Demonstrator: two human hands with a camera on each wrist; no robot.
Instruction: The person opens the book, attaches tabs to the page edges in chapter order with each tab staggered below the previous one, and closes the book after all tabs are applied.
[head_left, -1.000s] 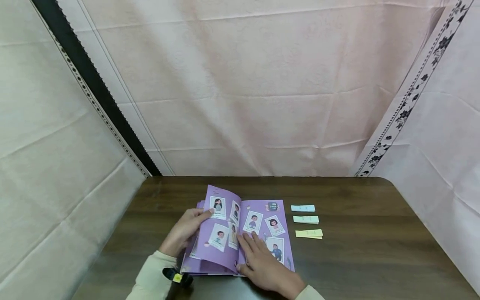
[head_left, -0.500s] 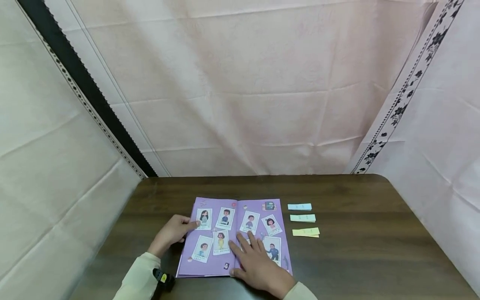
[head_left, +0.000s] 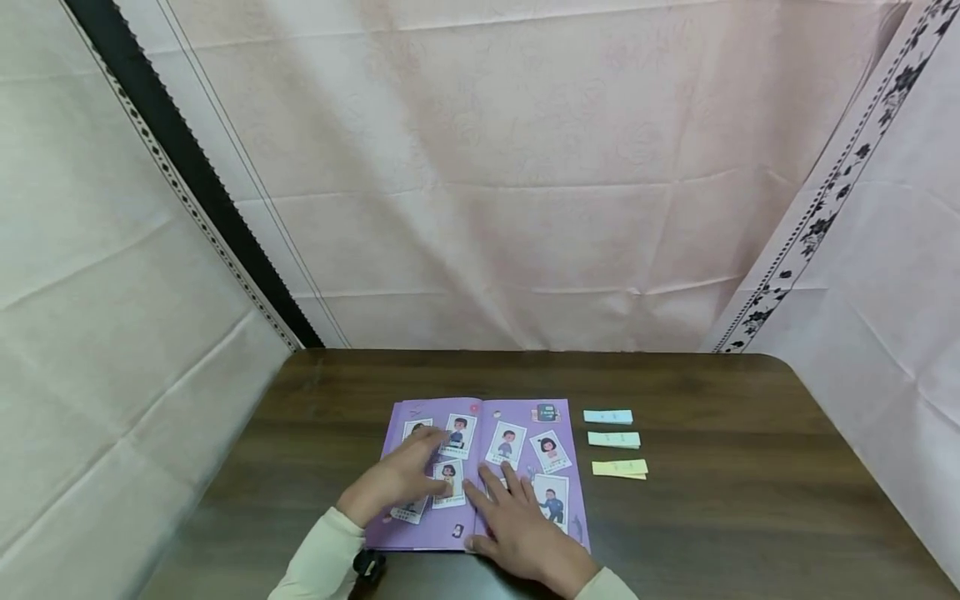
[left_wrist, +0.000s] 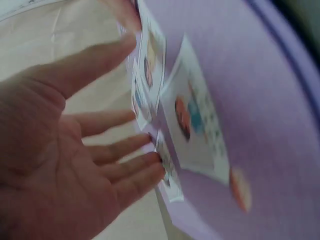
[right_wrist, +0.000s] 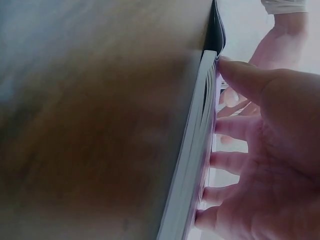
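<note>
A purple book (head_left: 517, 410) lies spread flat on the table, its pages printed with framed cartoon portraits. My left hand (head_left: 401, 477) is over the left page with its thumb and fingers apart, covering part of the portraits. In the left wrist view its fingertips reach the purple page (left_wrist: 265, 115), and nothing is held. On the right page, beside the centre fold, my right hand (head_left: 521, 533) rests with spread fingers. The right wrist view shows its thumb and fingertips against the page, above the book's thick edge (right_wrist: 192, 145).
Right of the book, blue (head_left: 608, 417), green (head_left: 613, 440) and yellow (head_left: 618, 468) paper strips lie in a column on the brown wooden table (head_left: 720, 483). Pale cloth (head_left: 525, 183) hangs behind the table and along both sides.
My left hand turned the raised page down to the left, released its outer edge, and moved rightward over the left page. The right hand stayed near the fold.
</note>
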